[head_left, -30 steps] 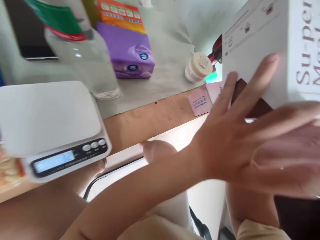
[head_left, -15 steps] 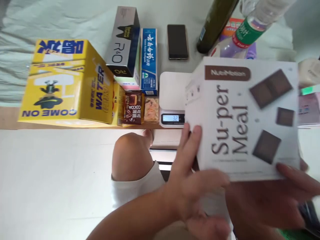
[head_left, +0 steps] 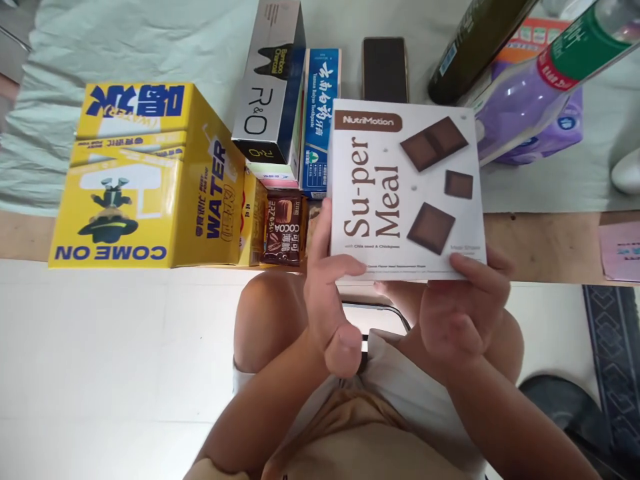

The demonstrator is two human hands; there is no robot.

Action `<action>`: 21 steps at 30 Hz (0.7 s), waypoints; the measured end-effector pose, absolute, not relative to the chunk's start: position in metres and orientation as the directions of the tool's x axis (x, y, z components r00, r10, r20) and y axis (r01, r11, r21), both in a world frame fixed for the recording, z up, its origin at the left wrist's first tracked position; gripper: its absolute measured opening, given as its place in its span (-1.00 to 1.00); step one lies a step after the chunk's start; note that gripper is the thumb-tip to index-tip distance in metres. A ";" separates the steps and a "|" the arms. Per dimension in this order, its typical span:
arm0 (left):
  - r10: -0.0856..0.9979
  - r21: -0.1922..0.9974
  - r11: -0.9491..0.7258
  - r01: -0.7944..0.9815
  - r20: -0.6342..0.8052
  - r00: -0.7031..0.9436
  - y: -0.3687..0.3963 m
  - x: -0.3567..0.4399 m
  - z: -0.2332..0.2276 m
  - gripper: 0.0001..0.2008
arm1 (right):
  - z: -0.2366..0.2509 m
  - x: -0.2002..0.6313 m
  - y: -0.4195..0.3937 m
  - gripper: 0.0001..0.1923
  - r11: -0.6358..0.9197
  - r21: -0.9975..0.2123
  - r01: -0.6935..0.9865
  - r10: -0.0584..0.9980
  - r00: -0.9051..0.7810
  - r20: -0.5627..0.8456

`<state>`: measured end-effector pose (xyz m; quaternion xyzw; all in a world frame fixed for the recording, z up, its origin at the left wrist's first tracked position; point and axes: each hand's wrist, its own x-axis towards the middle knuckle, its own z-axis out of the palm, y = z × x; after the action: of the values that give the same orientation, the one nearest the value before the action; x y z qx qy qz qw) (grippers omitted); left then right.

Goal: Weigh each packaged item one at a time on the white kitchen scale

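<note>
Head view: showing a white rectangular cardboard box (head_left: 407, 190) with brown "Su-per Meal" lettering and printed chocolate-brown squares, held at its lower corners by left hand (head_left: 330, 293) and right hand (head_left: 463, 303), across the surface's (head_left: 550, 247) near edge.

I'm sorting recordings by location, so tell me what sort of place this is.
Probably a room in a home, though I cannot be sure: a creased pale-green cloth bears a black rectangular smartphone and a blue cardboard toothpaste box.
</note>
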<state>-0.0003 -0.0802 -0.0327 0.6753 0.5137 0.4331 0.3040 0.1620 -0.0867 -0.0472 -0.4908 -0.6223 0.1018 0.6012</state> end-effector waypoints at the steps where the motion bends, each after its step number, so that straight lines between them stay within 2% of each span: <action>1: 0.956 0.875 -0.263 0.407 0.293 -0.013 -0.078 0.001 -0.031 -0.35 | -0.046 0.161 -0.085 -0.50 0.498 -0.725 0.476 0.743 0.196 0.640; 2: 0.945 0.896 -0.260 0.359 0.312 -0.094 -0.075 0.003 -0.029 -0.33 | -0.043 0.161 -0.083 -0.50 0.496 -0.733 0.466 0.758 0.179 0.627; 4: 0.919 0.914 -0.336 0.227 0.371 -0.134 -0.067 0.004 -0.026 -0.41 | -0.037 0.163 -0.075 -0.48 0.478 -0.740 0.473 0.792 0.132 0.596; 6: 0.887 0.892 -0.435 0.123 0.448 -0.111 -0.055 0.005 -0.026 -0.53 | -0.031 0.168 -0.067 -0.46 0.477 -0.713 0.513 0.802 0.077 0.592; 8: 0.887 0.888 -0.452 0.087 0.458 -0.060 -0.044 0.003 -0.026 -0.55 | -0.029 0.177 -0.060 -0.45 0.498 -0.656 0.568 0.786 0.025 0.618; 10: 0.906 0.902 -0.420 0.099 0.423 -0.011 -0.036 0.002 -0.028 -0.52 | -0.032 0.185 -0.057 -0.44 0.511 -0.629 0.586 0.780 -0.009 0.625; 13: 0.883 0.873 -0.467 0.141 0.467 0.033 -0.032 0.000 -0.032 -0.51 | -0.043 0.197 -0.056 -0.36 0.507 -0.680 0.530 0.809 -0.020 0.588; 17: 0.729 0.720 -0.641 0.266 0.680 -0.081 -0.037 -0.002 -0.039 -0.40 | -0.055 0.207 -0.056 -0.31 0.536 -0.681 0.499 0.757 0.073 0.649; 21: 0.595 0.605 -0.678 0.418 0.785 -0.173 -0.049 -0.008 -0.045 -0.46 | -0.053 0.207 -0.063 -0.32 0.507 -0.688 0.520 0.758 0.111 0.643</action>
<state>-0.0080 -0.0490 -0.0447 0.6393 0.3958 0.6558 0.0675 0.2069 -0.0626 -0.0530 -0.4852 -0.6583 0.1054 0.5658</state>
